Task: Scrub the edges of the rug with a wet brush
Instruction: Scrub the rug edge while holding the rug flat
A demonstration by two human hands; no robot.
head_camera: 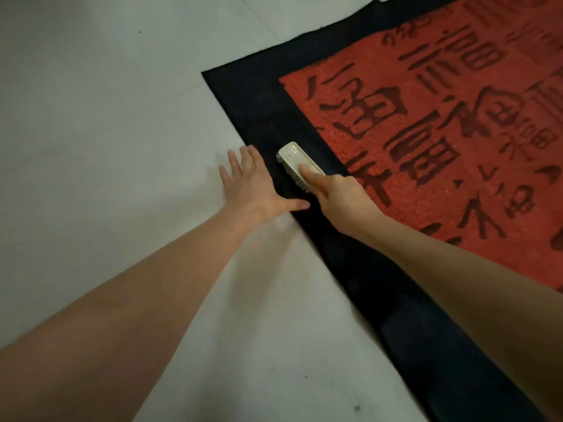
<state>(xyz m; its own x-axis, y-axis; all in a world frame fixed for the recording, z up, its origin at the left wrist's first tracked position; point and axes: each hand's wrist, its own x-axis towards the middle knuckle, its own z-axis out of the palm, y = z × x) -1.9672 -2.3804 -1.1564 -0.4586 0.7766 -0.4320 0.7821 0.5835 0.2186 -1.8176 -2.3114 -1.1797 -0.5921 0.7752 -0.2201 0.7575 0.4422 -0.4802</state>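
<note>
A red rug with dark characters and a wide black border lies on the floor, one corner toward the upper middle. My right hand grips a pale scrubbing brush, bristles down on the black border along the left edge. My left hand lies flat with fingers spread, straddling the rug's edge beside the brush, thumb on the border.
Pale tiled floor spreads to the left and below the rug. A few dark specks dot the floor near the bottom. My forearms reach in from the lower corners.
</note>
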